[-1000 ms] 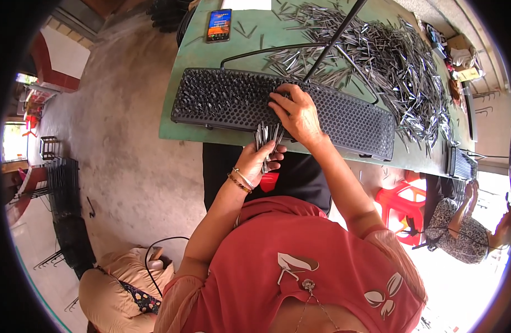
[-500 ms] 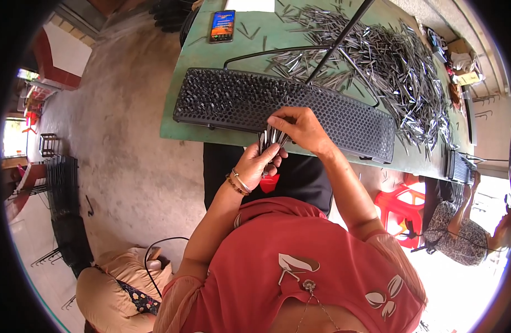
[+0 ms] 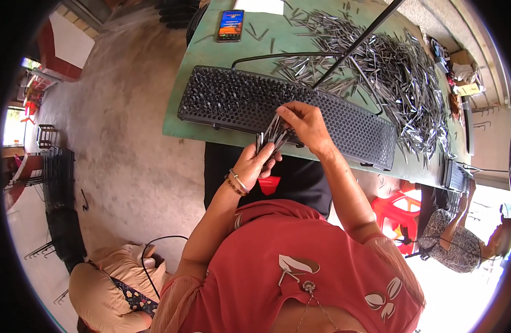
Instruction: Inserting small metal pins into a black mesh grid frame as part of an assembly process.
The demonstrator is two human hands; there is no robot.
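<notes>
Head view: L hand (image 3: 255, 164) clamped on bundle of dark strips (image 3: 272, 137), R hand (image 3: 311, 127) pinched at their far tips. Perf. board (image 3: 358, 133) just far of L hand, long axis L-R, R end nearer; R hand closer.

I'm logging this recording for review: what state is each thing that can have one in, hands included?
Left hand, closed around a bundle of thin, grey-black, metallic-looking strips.
Right hand, fingertips at the bundle's upper end; grip unclear.
Long black perforated panel, partly filled: pieces sticking out of its left part, right-hand holes bare.
Heap of loose grey-black strips, spread on the green table.
Black rectangular smartphone, screen lit.
</notes>
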